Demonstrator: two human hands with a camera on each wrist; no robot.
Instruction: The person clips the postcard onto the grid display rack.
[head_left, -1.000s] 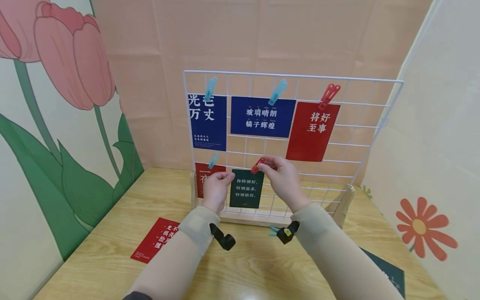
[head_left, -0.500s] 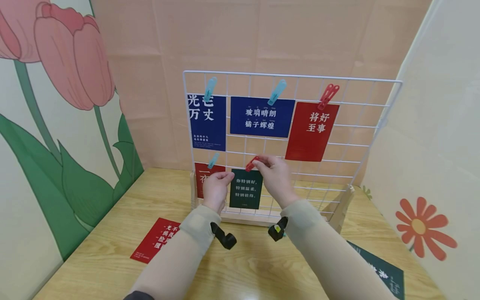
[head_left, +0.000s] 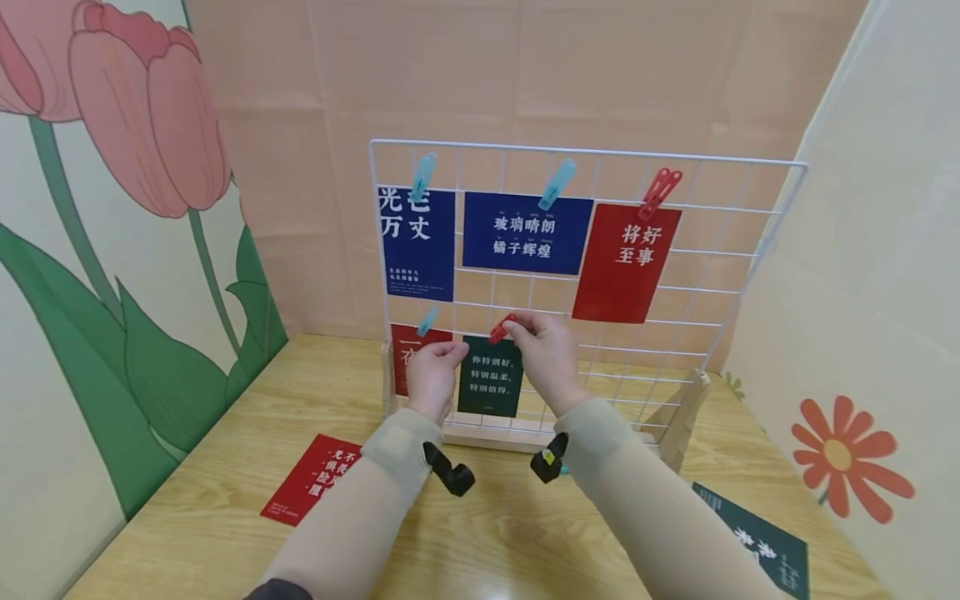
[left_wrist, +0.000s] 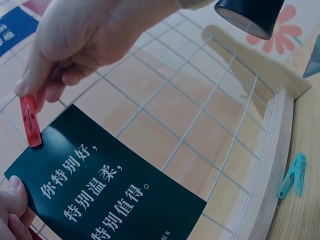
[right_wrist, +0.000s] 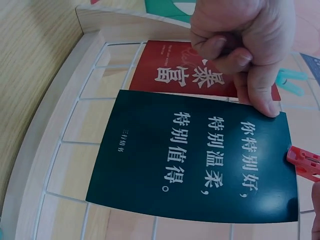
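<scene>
My left hand [head_left: 433, 379] pinches the upper left edge of a dark green card [head_left: 490, 387] printed with white characters, holding it upright against the white wire grid [head_left: 547, 293]. In the right wrist view the left thumb [right_wrist: 265, 95] lies on the face of the green card [right_wrist: 190, 165]. Between thumb and fingers my right hand [head_left: 550, 358] pinches a red clothespin [head_left: 501, 328]. The nose of the red clothespin [left_wrist: 31, 122] is at the card's top edge in the left wrist view. Behind my left hand, a red card [head_left: 400, 367] is partly hidden.
Above, two blue cards [head_left: 418, 258] and a red card [head_left: 626, 267] hang from clothespins. A loose red card [head_left: 311, 479] lies on the table at left, a dark green card [head_left: 757, 533] at right. A turquoise clothespin [left_wrist: 292, 175] lies by the grid's wooden base [left_wrist: 272, 150].
My right hand has moved a little left with the red clothespin, from the green card's upper right corner to the middle of its top edge. The left hand has stayed in place.
</scene>
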